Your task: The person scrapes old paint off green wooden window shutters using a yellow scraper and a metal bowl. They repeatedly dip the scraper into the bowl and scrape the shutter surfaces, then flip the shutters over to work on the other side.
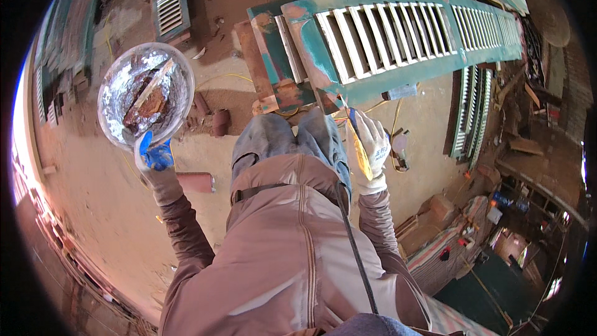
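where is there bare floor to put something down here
Widest: the floor left of the reddish block, below the bowl in the left hand. Narrower: a strip between the yellow cord and the slatted panels at right. Crowded: around the green louvred shutter ahead, and by the striped cloth at lower right.

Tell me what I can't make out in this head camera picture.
In the head view:
Yellow tool in the right hand: tip too small to identify.
Bowl in the left hand: part of its floor hidden by brown contents.
Green panels, far left: blurred.
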`<state>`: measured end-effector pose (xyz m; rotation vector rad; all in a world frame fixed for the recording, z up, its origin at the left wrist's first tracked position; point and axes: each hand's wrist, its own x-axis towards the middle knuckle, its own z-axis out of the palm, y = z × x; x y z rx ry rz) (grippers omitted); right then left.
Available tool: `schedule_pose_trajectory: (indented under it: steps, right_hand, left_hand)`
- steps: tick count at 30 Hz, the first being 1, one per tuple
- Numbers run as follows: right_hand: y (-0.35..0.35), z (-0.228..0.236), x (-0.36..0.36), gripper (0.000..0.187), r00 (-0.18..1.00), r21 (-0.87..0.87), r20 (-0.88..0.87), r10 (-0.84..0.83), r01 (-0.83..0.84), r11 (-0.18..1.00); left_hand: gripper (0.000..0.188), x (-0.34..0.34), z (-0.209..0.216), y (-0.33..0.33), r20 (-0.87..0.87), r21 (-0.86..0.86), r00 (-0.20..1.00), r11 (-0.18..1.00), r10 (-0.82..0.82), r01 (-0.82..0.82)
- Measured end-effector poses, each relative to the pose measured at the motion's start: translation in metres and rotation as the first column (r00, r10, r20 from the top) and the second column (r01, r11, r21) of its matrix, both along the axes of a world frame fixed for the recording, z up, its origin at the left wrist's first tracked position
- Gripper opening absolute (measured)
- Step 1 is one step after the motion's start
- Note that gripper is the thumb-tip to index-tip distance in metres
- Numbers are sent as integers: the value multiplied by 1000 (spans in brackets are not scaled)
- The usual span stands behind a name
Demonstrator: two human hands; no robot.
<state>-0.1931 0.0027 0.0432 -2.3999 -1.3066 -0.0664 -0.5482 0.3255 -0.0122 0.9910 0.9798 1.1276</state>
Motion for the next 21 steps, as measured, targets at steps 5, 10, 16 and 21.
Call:
schedule_pose_trajectory:
  steps: [5,10,16,21]
  right_hand:
    - [10,-9,-12,48,994,10,27,-103,103,995]
    - [30,-15,-9,42,988,-36,91,-123,127,991]
    - [60,-19,-23,46,972,-164,150,-178,202,966]
    - [61,-16,-29,42,991,-160,82,-108,120,980]
  left_hand:
    - [26,43,12,20,134,-139,990,988,-50,69]
    - [33,70,20,8,51,31,959,960,-280,278]
    - [32,68,9,7,28,11,953,953,-303,303]
    - [26,56,-3,21,-21,-48,939,938,-344,342]
